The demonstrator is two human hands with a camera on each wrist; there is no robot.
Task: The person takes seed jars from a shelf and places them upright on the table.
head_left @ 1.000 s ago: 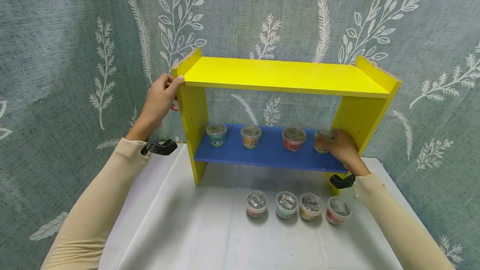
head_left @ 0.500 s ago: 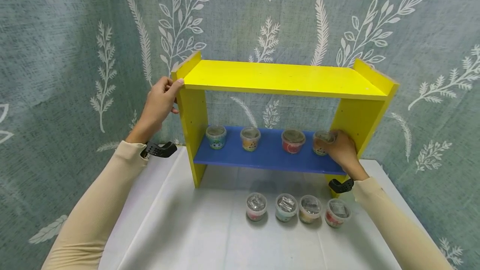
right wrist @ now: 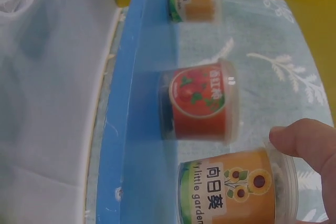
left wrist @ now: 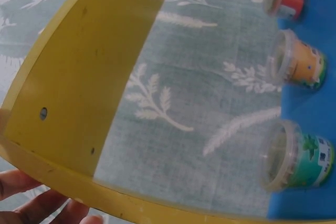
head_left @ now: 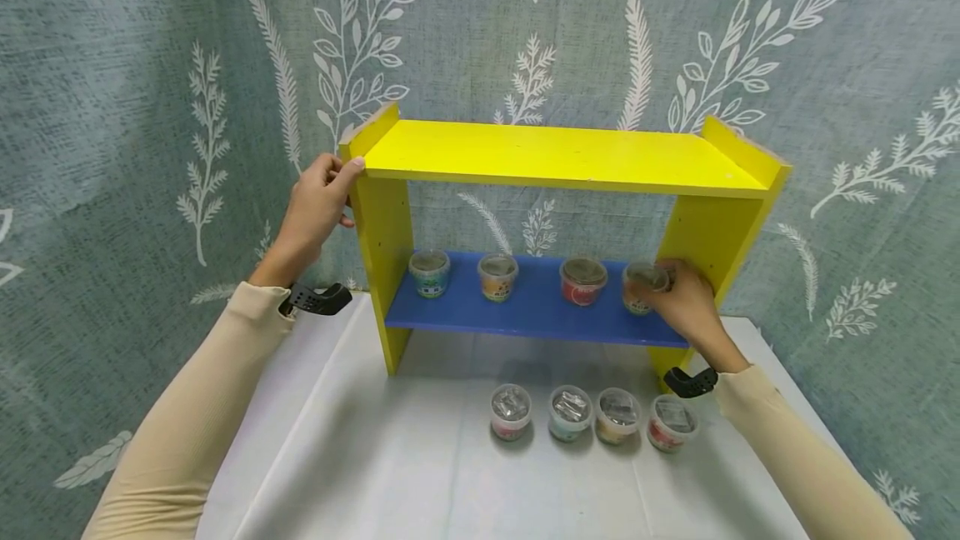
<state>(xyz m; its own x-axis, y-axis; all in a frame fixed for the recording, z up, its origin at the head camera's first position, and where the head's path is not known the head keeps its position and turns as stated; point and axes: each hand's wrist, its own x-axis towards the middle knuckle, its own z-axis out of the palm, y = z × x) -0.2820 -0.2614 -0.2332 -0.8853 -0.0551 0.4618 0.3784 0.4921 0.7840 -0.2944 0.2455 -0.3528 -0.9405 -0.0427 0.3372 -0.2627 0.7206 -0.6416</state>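
My left hand [head_left: 313,200] grips the upper left side panel of a yellow shelf unit [head_left: 562,157], its thumb on the front edge. In the left wrist view, fingertips [left wrist: 47,205] show beyond the panel's edge. On the right, my right hand [head_left: 692,305] holds an orange sunflower-label plastic tub [right wrist: 226,187] by its lid, at the right end of the blue shelf board [head_left: 532,315]. A red tomato-label tub [right wrist: 199,103] stands beside it. Farther left on the board are another orange tub [head_left: 498,277] and a teal tub [head_left: 430,275].
Several more lidded tubs stand in a row on the white tabletop [head_left: 390,473] before the unit: a pink one [head_left: 511,412], a teal one [head_left: 570,413], an orange one [head_left: 618,417] and a red one [head_left: 672,423]. A leaf-patterned cloth [head_left: 465,40] hangs behind.
The sunflower tub has shifted slightly at the right end, with my right hand on it. My left hand keeps its hold on the panel. The head view has moved a little.
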